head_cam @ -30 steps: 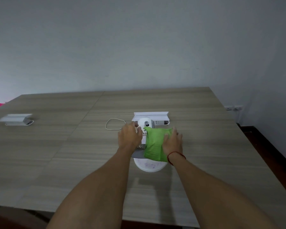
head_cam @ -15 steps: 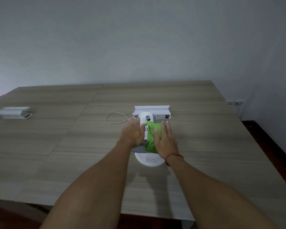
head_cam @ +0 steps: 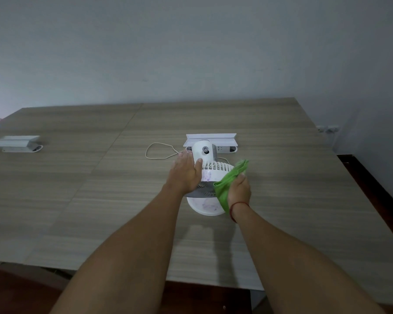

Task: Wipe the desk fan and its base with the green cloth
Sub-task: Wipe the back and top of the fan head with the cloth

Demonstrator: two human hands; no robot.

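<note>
A white desk fan (head_cam: 210, 168) stands in the middle of the wooden desk, seen from above and behind. Its round white base (head_cam: 204, 206) shows purple smudges, and so does the top of the fan housing. My left hand (head_cam: 185, 172) lies flat on the fan's left side, gripping it. My right hand (head_cam: 238, 190) holds the green cloth (head_cam: 228, 181) against the right side of the fan's grille, with the cloth hanging down over the right edge of the base.
A white power strip under a white bracket (head_cam: 211, 139) sits just behind the fan, with a looped white cable (head_cam: 158, 151) to its left. A second white bracket (head_cam: 16, 142) lies at the far left. The desk's near edge (head_cam: 191, 283) is close to me.
My right hand has slid the green cloth from the top of the fan down to its right side, uncovering the housing. The left hand keeps its hold on the fan.
</note>
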